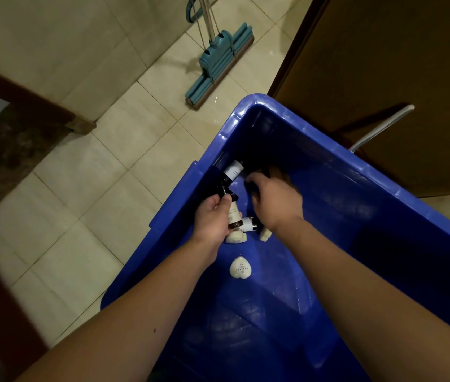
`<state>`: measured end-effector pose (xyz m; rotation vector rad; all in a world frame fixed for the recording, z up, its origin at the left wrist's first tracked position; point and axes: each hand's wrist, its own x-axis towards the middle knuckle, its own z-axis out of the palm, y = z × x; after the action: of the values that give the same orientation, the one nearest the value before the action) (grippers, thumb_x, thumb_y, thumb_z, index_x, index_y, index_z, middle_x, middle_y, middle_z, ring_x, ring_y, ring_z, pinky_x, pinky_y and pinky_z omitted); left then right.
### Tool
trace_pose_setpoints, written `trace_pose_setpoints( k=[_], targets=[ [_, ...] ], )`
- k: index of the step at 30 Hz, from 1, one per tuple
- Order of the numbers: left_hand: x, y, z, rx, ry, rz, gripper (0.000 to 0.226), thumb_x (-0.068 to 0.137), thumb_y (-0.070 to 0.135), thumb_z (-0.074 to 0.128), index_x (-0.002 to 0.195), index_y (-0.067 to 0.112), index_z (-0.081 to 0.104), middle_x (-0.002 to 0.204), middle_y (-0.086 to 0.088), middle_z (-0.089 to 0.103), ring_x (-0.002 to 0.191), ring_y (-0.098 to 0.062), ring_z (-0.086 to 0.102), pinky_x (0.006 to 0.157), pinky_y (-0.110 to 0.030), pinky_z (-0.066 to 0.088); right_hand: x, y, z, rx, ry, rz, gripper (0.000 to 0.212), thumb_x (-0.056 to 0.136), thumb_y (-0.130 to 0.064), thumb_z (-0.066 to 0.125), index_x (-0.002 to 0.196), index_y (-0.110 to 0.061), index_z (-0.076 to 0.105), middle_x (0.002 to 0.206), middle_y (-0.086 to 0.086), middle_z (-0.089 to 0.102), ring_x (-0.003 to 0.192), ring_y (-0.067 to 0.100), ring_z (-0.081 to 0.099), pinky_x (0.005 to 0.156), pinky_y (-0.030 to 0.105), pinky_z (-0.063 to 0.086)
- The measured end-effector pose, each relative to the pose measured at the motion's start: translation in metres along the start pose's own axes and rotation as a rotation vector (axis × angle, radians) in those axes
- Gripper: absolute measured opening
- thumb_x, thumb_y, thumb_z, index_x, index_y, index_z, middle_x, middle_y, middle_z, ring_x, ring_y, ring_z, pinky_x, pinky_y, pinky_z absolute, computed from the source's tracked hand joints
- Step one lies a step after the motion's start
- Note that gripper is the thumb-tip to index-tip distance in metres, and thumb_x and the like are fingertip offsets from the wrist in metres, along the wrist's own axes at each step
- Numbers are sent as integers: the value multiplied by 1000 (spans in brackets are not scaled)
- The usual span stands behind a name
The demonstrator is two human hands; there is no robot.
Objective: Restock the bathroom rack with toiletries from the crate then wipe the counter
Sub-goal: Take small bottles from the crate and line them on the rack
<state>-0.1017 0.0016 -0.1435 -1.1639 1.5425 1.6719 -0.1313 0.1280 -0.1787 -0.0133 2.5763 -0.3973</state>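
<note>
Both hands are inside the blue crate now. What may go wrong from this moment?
The left hand grips small bottles together; one might slip out. The right hand reaches into the dark corner of the crate, where its target is hard to see. The heart-shaped soap could be left behind.

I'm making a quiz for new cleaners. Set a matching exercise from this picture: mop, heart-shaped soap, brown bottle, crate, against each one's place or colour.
Things: 1 mop; 2 heart-shaped soap; 3 brown bottle; 4 crate.
Matches: A in the left hand; B blue; C on the tiled floor; D loose inside the crate.
Pairs: 1-C; 2-D; 3-A; 4-B.
</note>
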Motion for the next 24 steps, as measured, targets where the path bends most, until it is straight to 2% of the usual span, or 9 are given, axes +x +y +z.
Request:
trace_pose_setpoints(
  k=[4,7,10,13,15,18,21,23,24],
  targets=[
    [-1,1,-1,13,3,14,19,102,21,47,88,16,59,96,-13,57,90,-24,56,95,-50,50,-3,5,-1,54,41,44,10,87,-18,57,91,-25,63,104,2,56,94,27,53,63,29,32],
    [-1,0,-1,24,20,10,18,101,22,48,87,18,59,97,-12,59,92,-24,57,95,-49,50,-3,7,-2,74,36,78,8,81,-14,58,76,-20,56,82,-1,60,77,27,58,55,26,30],
    [-2,-2,-1,52,24,9,19,101,23,48,86,18,59,95,-10,59,90,-24,57,94,-49,50,-4,9,-1,147,16,135,13,78,-14,57,71,-20,48,72,-3,57,73,25,56,51,26,27],
    [-4,-4,-1,76,24,9,19,101,24,48,87,18,60,89,-6,60,88,-23,57,92,-47,52,-12,7,-3,275,42,183,14,77,-18,58,78,-25,46,72,-7,55,72,22,53,50,26,26],
    [-8,-3,-1,84,23,13,18,101,25,49,88,19,61,87,-4,61,88,-22,59,91,-46,53,-22,4,-5,364,79,211,21,78,-24,62,93,-31,50,80,-9,60,75,20,55,53,26,32],
    [-18,0,-1,103,11,25,15,101,27,49,93,21,61,89,-2,64,89,-20,61,89,-43,54,-40,2,-10,472,91,252,45,78,-30,66,121,-33,54,99,-9,65,88,18,60,63,29,44],
    [-32,3,-1,130,-8,44,13,101,27,50,99,20,61,90,-1,65,84,-17,63,73,-34,57,-62,-1,-15,583,51,291,46,78,-29,68,123,-33,59,107,-5,64,95,18,61,69,28,47],
    [-44,6,-1,147,-31,53,13,101,26,49,105,19,59,90,0,65,79,-13,64,60,-25,57,-80,-4,-19,681,17,351,40,77,-30,71,116,-33,62,96,-7,64,87,16,61,66,28,46],
    [-51,7,-1,149,-47,49,14,101,25,49,109,18,59,90,0,65,77,-12,64,61,-26,58,-89,-6,-22,719,2,377,37,76,-31,73,112,-33,63,88,-9,62,81,15,60,63,27,44]
  ],
)
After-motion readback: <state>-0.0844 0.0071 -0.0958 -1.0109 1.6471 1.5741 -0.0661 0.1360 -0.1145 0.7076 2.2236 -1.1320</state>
